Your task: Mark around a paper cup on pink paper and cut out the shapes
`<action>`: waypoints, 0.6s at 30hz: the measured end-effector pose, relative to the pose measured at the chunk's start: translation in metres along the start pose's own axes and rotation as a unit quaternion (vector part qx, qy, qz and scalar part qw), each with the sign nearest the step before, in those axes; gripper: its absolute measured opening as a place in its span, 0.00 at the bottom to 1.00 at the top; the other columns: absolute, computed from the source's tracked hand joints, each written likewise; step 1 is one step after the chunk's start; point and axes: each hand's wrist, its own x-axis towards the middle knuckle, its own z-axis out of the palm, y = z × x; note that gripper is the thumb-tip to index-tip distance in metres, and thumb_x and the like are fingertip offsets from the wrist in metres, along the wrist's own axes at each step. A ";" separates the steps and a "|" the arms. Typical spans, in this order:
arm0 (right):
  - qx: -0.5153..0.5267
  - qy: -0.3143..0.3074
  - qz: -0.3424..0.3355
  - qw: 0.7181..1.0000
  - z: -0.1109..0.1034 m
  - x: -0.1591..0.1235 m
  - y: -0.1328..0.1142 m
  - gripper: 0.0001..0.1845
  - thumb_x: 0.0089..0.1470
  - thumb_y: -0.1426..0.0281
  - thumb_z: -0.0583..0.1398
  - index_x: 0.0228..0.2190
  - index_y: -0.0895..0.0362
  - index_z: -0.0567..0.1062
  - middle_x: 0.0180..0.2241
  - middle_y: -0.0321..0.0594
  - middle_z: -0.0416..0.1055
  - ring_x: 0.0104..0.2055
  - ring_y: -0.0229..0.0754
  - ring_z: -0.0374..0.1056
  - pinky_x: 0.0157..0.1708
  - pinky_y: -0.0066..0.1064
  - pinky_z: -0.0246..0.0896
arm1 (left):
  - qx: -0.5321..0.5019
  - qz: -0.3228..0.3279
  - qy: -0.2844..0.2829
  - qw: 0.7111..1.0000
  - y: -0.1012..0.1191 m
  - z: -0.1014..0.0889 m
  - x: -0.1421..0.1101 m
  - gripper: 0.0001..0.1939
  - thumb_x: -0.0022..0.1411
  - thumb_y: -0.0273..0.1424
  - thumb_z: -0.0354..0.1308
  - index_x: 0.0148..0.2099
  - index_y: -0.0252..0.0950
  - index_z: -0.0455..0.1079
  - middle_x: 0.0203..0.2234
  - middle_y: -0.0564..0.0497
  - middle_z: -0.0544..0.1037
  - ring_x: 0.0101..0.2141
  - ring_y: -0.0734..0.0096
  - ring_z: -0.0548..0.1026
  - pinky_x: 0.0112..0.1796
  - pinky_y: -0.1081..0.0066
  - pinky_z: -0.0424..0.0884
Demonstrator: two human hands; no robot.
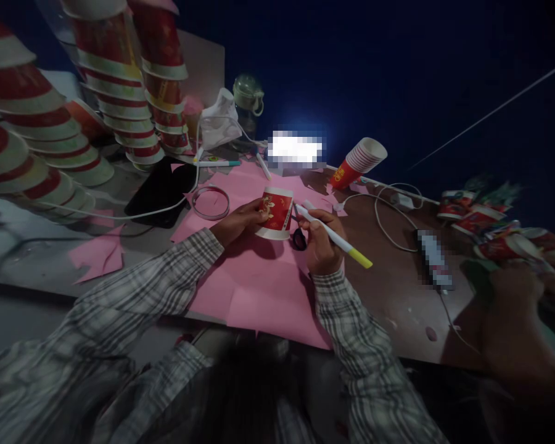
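My left hand (240, 223) grips a red paper cup (277, 209) with a gold and white print, its thumb on the printed side. The cup is held above pink paper sheets (268, 283), one white edge facing down toward me. In my right hand (324, 243) is a white marker (335, 234) with a yellow end pointing away from the cup. The marker's other tip is close to the cup's right side; whether it touches, I cannot tell. A black scissors handle (298, 239) shows just below, between both hands, the rest mostly hidden.
Towers of stacked paper cups (115, 86) stand at the left, near a black tablet-like slab (161, 191) and a tape ring (211, 203). A tilted cup stack (358, 161), white cables and a phone (433, 259) lie rightward. Another person's arm (513, 314) reaches in at right.
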 end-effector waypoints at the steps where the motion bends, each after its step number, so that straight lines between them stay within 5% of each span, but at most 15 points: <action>1: 0.011 0.012 0.007 1.000 0.000 0.000 -0.001 0.16 0.63 0.58 0.59 0.44 0.55 0.78 0.31 0.38 0.77 0.35 0.42 0.77 0.39 0.38 0.76 | -0.010 0.002 -0.003 1.000 0.001 0.001 0.000 0.25 0.53 0.30 0.68 0.54 0.31 0.75 0.44 0.42 0.84 0.46 0.57 0.82 0.53 0.59 0.74; 10: 0.103 0.005 0.074 0.992 0.001 -0.003 -0.005 0.12 0.57 0.60 0.63 0.39 0.54 0.79 0.25 0.32 0.71 0.22 0.34 0.64 0.23 0.28 0.62 | -0.077 0.002 0.003 0.997 0.008 0.004 -0.002 0.20 0.53 0.26 0.65 0.49 0.31 0.77 0.39 0.46 0.85 0.37 0.66 0.82 0.44 0.68 0.76; 18: 0.134 -0.027 0.076 0.988 0.002 -0.003 -0.008 0.10 0.54 0.61 0.63 0.28 0.55 0.77 0.19 0.29 0.63 0.19 0.33 0.58 0.20 0.27 0.59 | -0.121 0.006 0.022 0.992 0.010 -0.002 0.002 0.18 0.52 0.26 0.66 0.48 0.31 0.78 0.38 0.47 0.84 0.38 0.68 0.81 0.43 0.70 0.77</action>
